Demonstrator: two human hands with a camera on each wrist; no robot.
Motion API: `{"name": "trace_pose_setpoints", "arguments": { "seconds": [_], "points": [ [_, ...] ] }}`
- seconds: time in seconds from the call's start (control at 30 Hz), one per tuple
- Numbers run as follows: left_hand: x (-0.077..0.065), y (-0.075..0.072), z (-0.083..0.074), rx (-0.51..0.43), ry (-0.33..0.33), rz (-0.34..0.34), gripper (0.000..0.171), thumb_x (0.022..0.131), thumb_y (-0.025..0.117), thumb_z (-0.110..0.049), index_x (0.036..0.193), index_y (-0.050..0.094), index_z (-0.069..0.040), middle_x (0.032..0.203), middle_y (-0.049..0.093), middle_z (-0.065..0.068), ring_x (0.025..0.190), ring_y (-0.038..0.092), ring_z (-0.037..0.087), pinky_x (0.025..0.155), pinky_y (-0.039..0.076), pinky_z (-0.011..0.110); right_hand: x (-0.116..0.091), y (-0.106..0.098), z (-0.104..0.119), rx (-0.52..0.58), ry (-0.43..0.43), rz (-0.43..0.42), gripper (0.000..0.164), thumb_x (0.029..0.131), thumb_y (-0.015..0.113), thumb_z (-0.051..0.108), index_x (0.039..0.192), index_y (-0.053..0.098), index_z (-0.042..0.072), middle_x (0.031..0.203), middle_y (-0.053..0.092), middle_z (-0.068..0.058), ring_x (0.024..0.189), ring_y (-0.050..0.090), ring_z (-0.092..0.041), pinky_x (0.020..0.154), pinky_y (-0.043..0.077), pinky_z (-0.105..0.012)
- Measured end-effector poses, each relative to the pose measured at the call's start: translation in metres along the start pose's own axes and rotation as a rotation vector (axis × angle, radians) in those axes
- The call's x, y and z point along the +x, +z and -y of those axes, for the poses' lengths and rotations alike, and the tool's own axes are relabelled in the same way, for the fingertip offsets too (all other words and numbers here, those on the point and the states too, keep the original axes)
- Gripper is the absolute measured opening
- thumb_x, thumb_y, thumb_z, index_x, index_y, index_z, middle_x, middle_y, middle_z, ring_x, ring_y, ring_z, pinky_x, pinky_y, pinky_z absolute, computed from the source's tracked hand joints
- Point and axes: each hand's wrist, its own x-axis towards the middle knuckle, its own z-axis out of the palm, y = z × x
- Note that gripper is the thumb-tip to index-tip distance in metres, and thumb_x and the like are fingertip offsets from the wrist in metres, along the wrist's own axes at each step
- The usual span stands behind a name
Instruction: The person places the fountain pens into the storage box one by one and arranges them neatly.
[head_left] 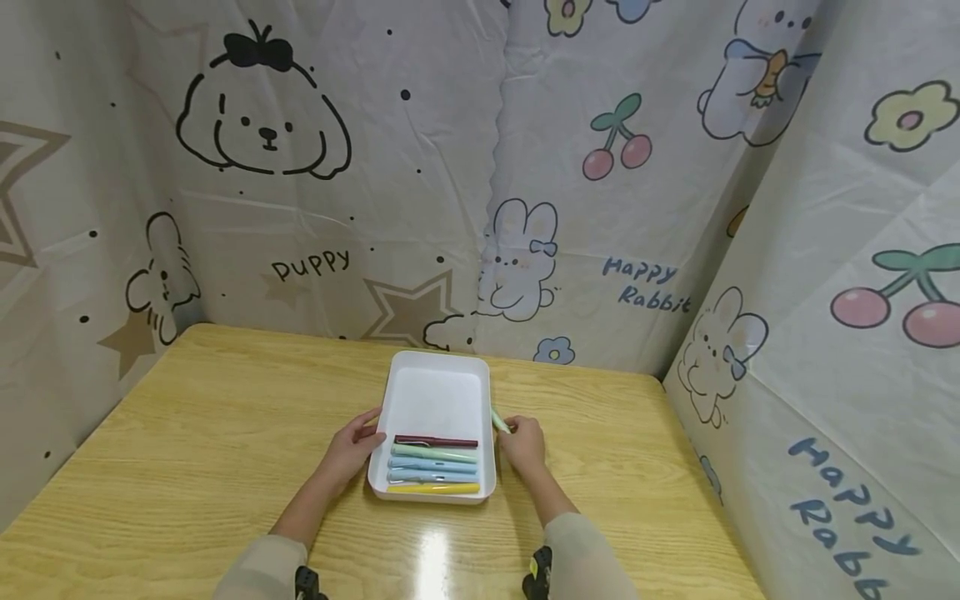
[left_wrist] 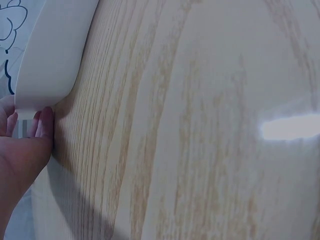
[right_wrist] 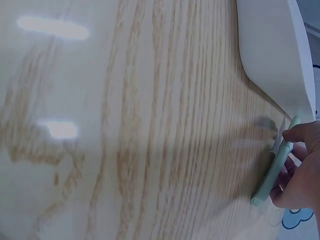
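A white rectangular tray (head_left: 438,387) lies on the table with several pens side by side across its near half. From the far side they run: a dark red pen (head_left: 442,442), a light green pen (head_left: 438,454), two light blue pens (head_left: 431,464) and a yellow pen (head_left: 435,489). My left hand (head_left: 354,448) grips the tray's left wall, thumb at the rim and fingers along the outside. Just outside the right wall, my right hand (head_left: 525,442) pinches another light green pen (right_wrist: 272,175), which slants beside the tray with its clip showing.
The wooden table (head_left: 247,417) reflects a bright light near its front. Printed cloth (head_left: 420,167) hangs behind the table, and more cloth (head_left: 825,375) stands along its right side. Dark wrist devices (head_left: 537,573) sit at both sleeves.
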Motion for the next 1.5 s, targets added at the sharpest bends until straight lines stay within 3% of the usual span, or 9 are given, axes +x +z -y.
{"name": "trace_pose_setpoints", "arguments": {
  "seconds": [0.43,1.0,1.5],
  "points": [
    [-0.001,0.000,-0.001,0.010,-0.001,-0.003,0.050,0.095,0.052,-0.014,0.143,0.037,-0.012,0.134,0.046,0.024,0.124,0.045,0.034,0.103,0.040,0.046,0.005,-0.014,0.003,-0.041,-0.006,0.010,0.026,0.080,0.063,0.007,0.104,0.068,-0.001,0.094,0.063,-0.014,0.083,0.056,-0.023,0.071,0.049,-0.034],
    [0.000,0.000,-0.001,-0.004,-0.015,0.001,0.050,0.096,0.052,-0.014,0.143,0.037,-0.014,0.135,0.045,0.024,0.124,0.045,0.034,0.104,0.039,0.046,0.009,-0.030,0.020,-0.035,-0.026,0.040,0.027,0.082,0.062,0.008,0.108,0.067,0.000,0.094,0.060,-0.013,0.080,0.053,-0.020,0.065,0.044,-0.026],
    [-0.001,0.000,-0.002,-0.004,-0.008,0.001,0.050,0.096,0.051,-0.013,0.144,0.036,-0.013,0.133,0.046,0.024,0.122,0.047,0.034,0.102,0.041,0.045,0.010,-0.032,0.042,-0.109,-0.140,0.125,0.025,0.082,0.063,0.008,0.106,0.069,0.002,0.096,0.064,-0.013,0.081,0.055,-0.019,0.065,0.045,-0.027]
  ]
}}
